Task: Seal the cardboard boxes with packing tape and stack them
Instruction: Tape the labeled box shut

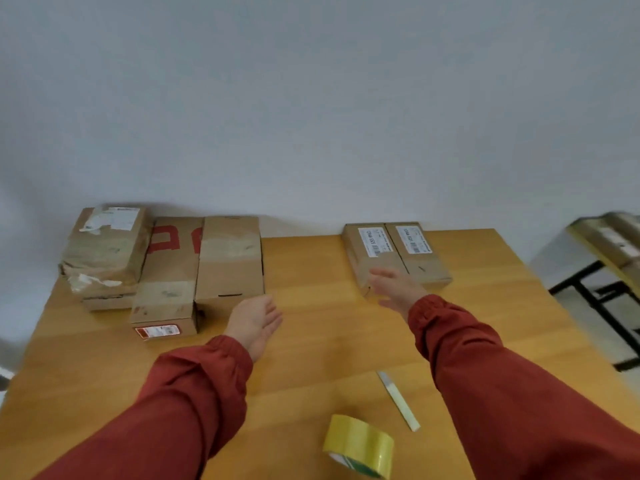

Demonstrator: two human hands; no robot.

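Several cardboard boxes stand at the far side of a wooden table [311,341]. On the left are a crumpled taped box [104,251], a box with red print [169,271] and a plain box [230,258]. At the right two labelled boxes [374,258] [419,254] lie side by side. My left hand [254,322] hovers open just in front of the plain box, holding nothing. My right hand [394,287] is open with straight fingers at the near end of the left labelled box. A yellow tape roll [360,445] lies near the front edge.
A pale utility knife [398,400] lies on the table beside the tape roll. A black-legged table [609,258] with wrapped items stands off to the right. A grey wall runs behind the boxes.
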